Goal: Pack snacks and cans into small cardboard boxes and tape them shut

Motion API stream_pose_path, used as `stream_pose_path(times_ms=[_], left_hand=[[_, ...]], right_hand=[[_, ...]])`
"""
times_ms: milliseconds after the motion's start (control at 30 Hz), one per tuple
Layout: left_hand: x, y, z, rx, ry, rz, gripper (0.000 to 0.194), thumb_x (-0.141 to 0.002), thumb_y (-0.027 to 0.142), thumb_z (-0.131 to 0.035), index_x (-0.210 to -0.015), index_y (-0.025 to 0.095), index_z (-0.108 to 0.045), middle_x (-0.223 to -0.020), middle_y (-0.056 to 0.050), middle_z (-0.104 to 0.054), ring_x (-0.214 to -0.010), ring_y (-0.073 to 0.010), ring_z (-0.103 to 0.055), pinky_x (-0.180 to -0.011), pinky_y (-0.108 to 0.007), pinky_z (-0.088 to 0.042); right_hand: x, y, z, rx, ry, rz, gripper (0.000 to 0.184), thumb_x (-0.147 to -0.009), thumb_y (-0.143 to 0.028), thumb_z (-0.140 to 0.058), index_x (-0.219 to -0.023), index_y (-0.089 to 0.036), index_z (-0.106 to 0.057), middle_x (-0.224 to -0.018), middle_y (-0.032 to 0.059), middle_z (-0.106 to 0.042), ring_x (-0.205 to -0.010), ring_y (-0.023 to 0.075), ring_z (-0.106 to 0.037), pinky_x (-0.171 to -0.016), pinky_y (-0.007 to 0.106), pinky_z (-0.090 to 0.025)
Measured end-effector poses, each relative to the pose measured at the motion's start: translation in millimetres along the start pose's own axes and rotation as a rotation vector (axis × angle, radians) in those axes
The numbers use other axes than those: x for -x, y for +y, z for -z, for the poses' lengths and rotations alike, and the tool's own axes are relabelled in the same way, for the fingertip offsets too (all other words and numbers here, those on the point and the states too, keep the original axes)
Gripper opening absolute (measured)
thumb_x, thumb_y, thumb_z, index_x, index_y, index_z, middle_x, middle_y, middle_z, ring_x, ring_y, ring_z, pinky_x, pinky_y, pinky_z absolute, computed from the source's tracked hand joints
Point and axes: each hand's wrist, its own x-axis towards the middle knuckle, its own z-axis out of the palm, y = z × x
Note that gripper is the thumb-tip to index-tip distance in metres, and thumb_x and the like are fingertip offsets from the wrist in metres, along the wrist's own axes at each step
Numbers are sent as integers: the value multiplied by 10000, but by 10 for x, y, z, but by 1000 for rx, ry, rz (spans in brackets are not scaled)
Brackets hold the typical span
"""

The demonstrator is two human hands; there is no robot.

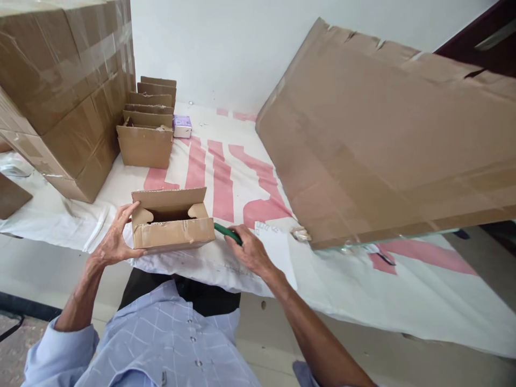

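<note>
A small open cardboard box (173,228) lies at the table's near edge with its top flap raised. My left hand (115,239) grips its left end, thumb under and fingers over the corner. My right hand (250,250) rests just right of the box, fingers closed round a green-handled tool (226,232) whose tip is hidden behind the box.
A white sheet with pink stripes (226,177) covers the table. A row of several small cardboard boxes (147,126) stands at the back beside a little white-and-purple packet (182,126). A large taped carton (64,80) fills the left; a big flat cardboard sheet (387,140) leans at right.
</note>
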Motion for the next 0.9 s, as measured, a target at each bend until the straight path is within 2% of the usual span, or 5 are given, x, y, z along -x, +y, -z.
stream_pose_path(times_ms=[100, 300, 433, 700, 900], left_hand=[[-16, 9, 24, -15, -22, 14, 1296, -678, 375, -973, -1728, 332, -216, -1660, -177, -365, -1527, -446, -440, -1191, -668, -508], [-33, 40, 34, -30, -57, 8, 1325, -696, 367, -961, -1747, 323, -155, -1680, -189, -355, -1529, -451, -441, -1210, -678, -480], [-2, 48, 21, -19, -61, 0, 1358, -690, 400, -975, -1752, 327, -131, -1673, -193, -363, -1526, -447, -443, -1213, -683, -467], [51, 13, 1, 38, -60, 54, 1428, -644, 471, -1011, -1758, 325, -129, -1666, -197, -363, -1528, -450, -443, -1207, -678, -484], [116, -120, -71, 90, -68, 49, 1434, -672, 454, -996, -1766, 309, -80, -1727, -230, -310, -1581, -476, -390, -1220, -700, -458]], right_hand=[[70, 3, -203, -46, -6, 28, 264, -987, -447, -540, -1097, -246, -672, -1024, 103, -718, -933, 290, -719, -861, 449, -597], [-197, -580, 129, -97, 203, 309, 319, -1063, -419, -558, -1284, -231, -690, -1239, 147, -699, -1189, 324, -668, -1036, 521, -573], [-299, -1061, 216, -3, 63, 578, 425, -997, -404, -727, -1376, -219, -673, -1275, 150, -702, -1198, 349, -642, -1056, 580, -554], [-172, -1252, 251, 95, 152, 703, 100, -983, -129, -677, -1024, -219, -687, -983, 85, -697, -929, 266, -629, -846, 427, -551], [87, -1237, 162, 120, 169, 818, 267, -923, 16, -563, -876, -243, -610, -923, 60, -702, -855, 229, -610, -754, 364, -515]])
